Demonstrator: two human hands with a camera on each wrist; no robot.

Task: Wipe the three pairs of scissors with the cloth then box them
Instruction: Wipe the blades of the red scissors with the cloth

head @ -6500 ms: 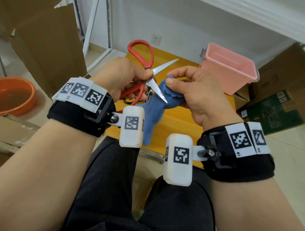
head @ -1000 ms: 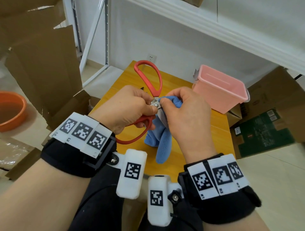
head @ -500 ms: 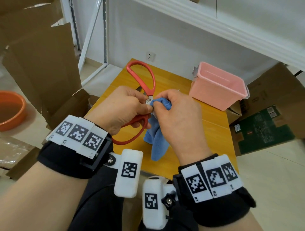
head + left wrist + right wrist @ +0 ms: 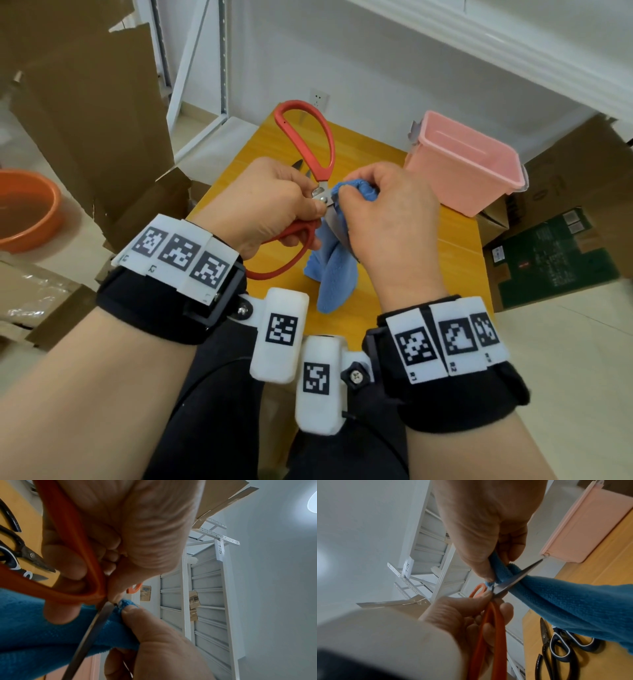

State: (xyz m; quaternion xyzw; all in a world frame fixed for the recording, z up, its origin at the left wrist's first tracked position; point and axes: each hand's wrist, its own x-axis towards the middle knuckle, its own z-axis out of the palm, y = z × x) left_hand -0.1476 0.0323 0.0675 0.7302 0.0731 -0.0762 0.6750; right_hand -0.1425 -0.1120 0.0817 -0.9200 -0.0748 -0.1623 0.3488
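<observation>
The left hand (image 4: 263, 202) grips the red scissors (image 4: 310, 144) by the lower handle loop, thumb pressed at the pivot, with the other loop standing up above the table (image 4: 455, 253). The right hand (image 4: 387, 219) pinches the blue cloth (image 4: 334, 274) round a blade just past the pivot; thumb and fingers are clamped on the cloth, and the rest of it hangs down to the tabletop. In the right wrist view a bare blade tip (image 4: 534, 564) pokes out beyond the cloth toward the pink box (image 4: 583, 524). The box stands open on the far right part of the table, apart from both hands. Two more pairs lie on the table beneath the hands: black scissors (image 4: 546, 642) and, just beside them, dark-handled scissors with white trim (image 4: 563, 646). Both wrists wear black bands with white square-code tags; those on the right read R1 and R2 (image 4: 448, 339). A white shelf post in the wrist views carries the label "1-5" (image 4: 220, 549). An orange basin (image 4: 24, 209) sits on the floor to the left, with cardboard (image 4: 85, 96) standing beside it.
</observation>
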